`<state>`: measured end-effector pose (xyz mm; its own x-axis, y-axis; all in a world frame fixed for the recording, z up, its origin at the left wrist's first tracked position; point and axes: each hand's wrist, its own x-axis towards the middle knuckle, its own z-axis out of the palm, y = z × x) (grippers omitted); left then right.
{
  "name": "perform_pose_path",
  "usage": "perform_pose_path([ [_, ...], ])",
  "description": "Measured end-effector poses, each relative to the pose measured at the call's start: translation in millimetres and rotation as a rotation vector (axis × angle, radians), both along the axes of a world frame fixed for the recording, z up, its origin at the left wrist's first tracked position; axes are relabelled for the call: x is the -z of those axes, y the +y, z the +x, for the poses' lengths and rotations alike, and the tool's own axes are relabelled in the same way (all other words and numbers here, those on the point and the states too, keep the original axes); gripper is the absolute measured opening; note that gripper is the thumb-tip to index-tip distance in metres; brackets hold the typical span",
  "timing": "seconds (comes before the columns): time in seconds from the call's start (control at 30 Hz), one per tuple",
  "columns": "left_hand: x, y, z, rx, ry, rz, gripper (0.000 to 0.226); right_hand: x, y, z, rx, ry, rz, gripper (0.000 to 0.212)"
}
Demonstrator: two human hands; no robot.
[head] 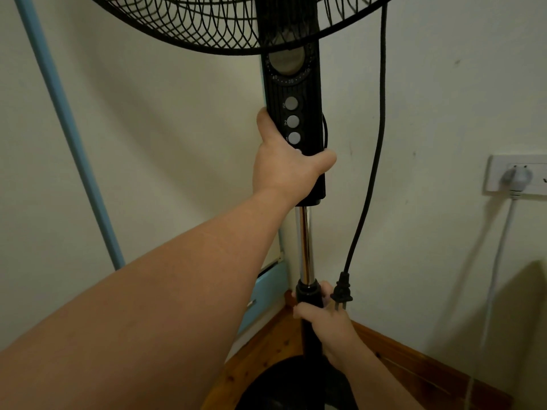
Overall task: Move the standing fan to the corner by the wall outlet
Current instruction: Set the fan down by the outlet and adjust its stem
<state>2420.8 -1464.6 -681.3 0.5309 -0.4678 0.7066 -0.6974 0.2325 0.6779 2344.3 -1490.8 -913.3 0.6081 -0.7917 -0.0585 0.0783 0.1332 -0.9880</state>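
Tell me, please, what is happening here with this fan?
A person is holding a black standing fan in a corner of the room. The left hand grips the control column just below the speed buttons, and the right hand holds the lower pole near the base. The fan's plug dangles loose beside the right hand, not plugged in. The wall outlet on the right already holds a white plug.

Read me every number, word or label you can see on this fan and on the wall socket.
"3" beside the top grey button on the fan's control panel.
"2" beside the middle button.
"1" beside the lower button.
"40", "30" on the timer dial; other dial numbers too blurred.
Wall outlet: no readable text.
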Motion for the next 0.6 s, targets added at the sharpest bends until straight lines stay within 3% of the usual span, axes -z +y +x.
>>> perform_pose_path([
  [0.17,-0.8,1.2,-0.6,0.011,0.007,0.000,0.097,0.4,5.3,4.0,0.061,-0.010,-0.055,0.060],
  [0.43,-1.1,0.4,-0.4,0.006,-0.001,-0.003,0.098,5.4,-2.8,-0.1,-0.015,-0.070,0.066,0.036],
  [0.6,-0.6,0.1,-0.1,0.007,0.003,-0.003,0.099,4.3,2.2,3.0,0.038,-0.070,-0.016,0.064],
])
